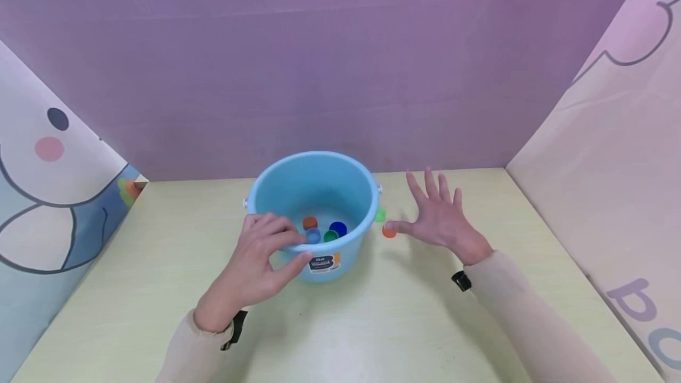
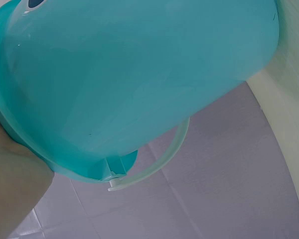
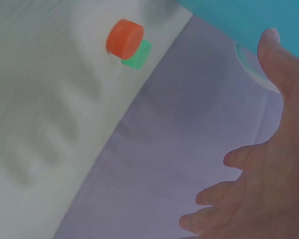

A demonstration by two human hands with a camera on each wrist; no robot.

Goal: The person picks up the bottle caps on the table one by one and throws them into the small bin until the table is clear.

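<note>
My left hand (image 1: pixel 258 262) grips the front-left rim of a light blue bucket (image 1: pixel 349 257), fingers over the edge and thumb outside near the label. Inside the bucket lie an orange cap (image 1: pixel 310 223), a light blue cap (image 1: pixel 313 236), a green cap (image 1: pixel 331 236) and a dark blue cap (image 1: pixel 338 228). To the right of the bucket, my right hand (image 1: pixel 440 219) is raised over the table, fingers spread and holding nothing. Below its thumb, an orange bottle cap (image 3: pixel 125 39) rests on the table beside a light green cap (image 3: pixel 138 55).
The pale table (image 1: pixel 479 312) meets a purple cloth wall (image 1: pixel 330 75) behind the bucket. Printed panels stand at the left (image 1: pixel 32 194) and right (image 1: pixel 612 194). A pale bucket handle (image 2: pixel 162 164) hangs behind the bucket.
</note>
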